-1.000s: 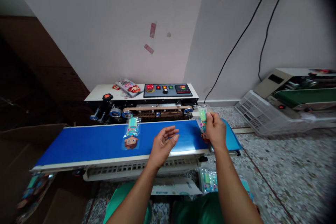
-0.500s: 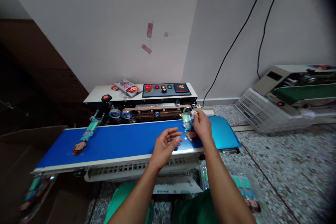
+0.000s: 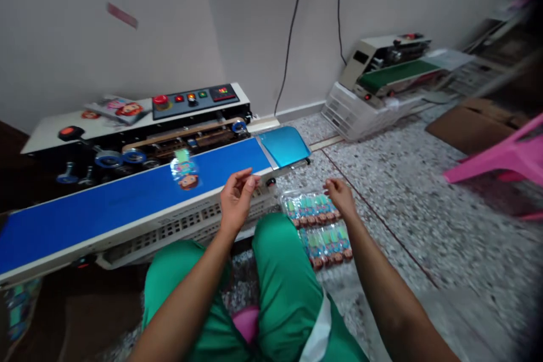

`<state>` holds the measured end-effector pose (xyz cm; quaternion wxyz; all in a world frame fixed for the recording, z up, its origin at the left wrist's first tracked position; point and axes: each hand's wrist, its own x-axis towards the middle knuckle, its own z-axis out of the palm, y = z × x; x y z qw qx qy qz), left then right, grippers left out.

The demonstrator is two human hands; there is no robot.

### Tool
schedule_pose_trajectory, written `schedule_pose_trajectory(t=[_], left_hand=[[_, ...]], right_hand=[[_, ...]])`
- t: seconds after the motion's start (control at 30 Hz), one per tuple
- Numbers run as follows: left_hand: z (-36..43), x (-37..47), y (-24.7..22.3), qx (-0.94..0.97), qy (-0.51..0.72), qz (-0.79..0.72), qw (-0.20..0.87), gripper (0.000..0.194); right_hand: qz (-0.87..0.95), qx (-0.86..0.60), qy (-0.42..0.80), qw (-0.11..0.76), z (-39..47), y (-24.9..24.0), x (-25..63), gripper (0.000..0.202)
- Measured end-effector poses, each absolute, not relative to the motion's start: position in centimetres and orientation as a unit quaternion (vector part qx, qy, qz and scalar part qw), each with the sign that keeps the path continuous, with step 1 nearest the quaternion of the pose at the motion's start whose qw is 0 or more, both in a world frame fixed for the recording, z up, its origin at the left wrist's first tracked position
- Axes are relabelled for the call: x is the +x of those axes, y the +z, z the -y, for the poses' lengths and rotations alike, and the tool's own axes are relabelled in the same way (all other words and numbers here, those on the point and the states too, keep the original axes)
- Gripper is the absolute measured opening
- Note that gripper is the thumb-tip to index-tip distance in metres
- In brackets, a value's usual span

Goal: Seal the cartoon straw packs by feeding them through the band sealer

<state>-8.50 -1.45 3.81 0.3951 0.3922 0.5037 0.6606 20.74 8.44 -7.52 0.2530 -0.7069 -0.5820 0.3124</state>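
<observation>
A clear packet with a brown-haired doll figure (image 3: pixel 187 171) lies on the blue conveyor belt (image 3: pixel 127 198), beside the rollers of a sealing machine (image 3: pixel 42 134). My left hand (image 3: pixel 237 198), its fingers curved and apart, hovers near the belt's front edge and holds nothing. Over the floor to the right, my right hand (image 3: pixel 340 195) is at the upper right edge of a tray of similar packets (image 3: pixel 322 235), set out in two rows. Its fingers are curled together; whether anything is between them is too small to tell.
A shiny blue plate (image 3: pixel 285 146) forms the belt's right end. Behind on the right, a second machine with a green belt (image 3: pixel 399 74) rests on a white crate (image 3: pixel 356 119). A pink plastic stool (image 3: pixel 504 150) and flattened cardboard (image 3: pixel 470 124) are at the right. A cable hangs down the wall.
The view has swung right and down. My right hand has left the packet on the belt and moved to the floor packets. That packet has travelled left along the belt; my left hand has drawn back.
</observation>
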Motion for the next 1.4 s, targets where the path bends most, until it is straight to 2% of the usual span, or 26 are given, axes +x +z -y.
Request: schedule_pose_trajectory(t=[0.17, 0.27, 0.4, 0.6, 0.8, 1.03, 1.4], left_hand=[[5.5, -2.1, 2.3, 0.420, 0.590, -0.516, 0.458, 0.034], [6.6, -0.8, 1.5, 0.443, 0.551, -0.549, 0.446, 0.032], [6.2, -0.8, 1.0, 0.460, 0.533, -0.576, 0.416, 0.031], [5.9, -1.1, 0.8, 0.498, 0.501, -0.595, 0.383, 0.028], [6.1, -1.4, 0.8, 0.494, 0.490, -0.610, 0.379, 0.026], [5.9, -1.6, 0.7, 0.473, 0.494, -0.622, 0.381, 0.025], [5.5, -1.5, 0.1, 0.517, 0.481, -0.612, 0.356, 0.022]], right_hand=[[0.529, -0.764, 0.359, 0.083, 0.6, -18.4, 26.0, 0.031], [0.498, -0.790, 0.359, 0.014, 5.1, -22.4, 26.4, 0.044], [0.475, -0.813, 0.334, -0.038, 7.7, -25.3, 25.8, 0.065], [0.462, -0.820, 0.326, -0.093, 7.2, -27.1, 23.5, 0.077], [0.473, -0.810, 0.332, -0.102, 5.8, -28.2, 22.1, 0.071], [0.449, -0.822, 0.331, -0.113, 5.6, -29.1, 20.8, 0.076], [0.483, -0.809, 0.319, -0.106, 5.6, -28.6, 19.6, 0.062]])
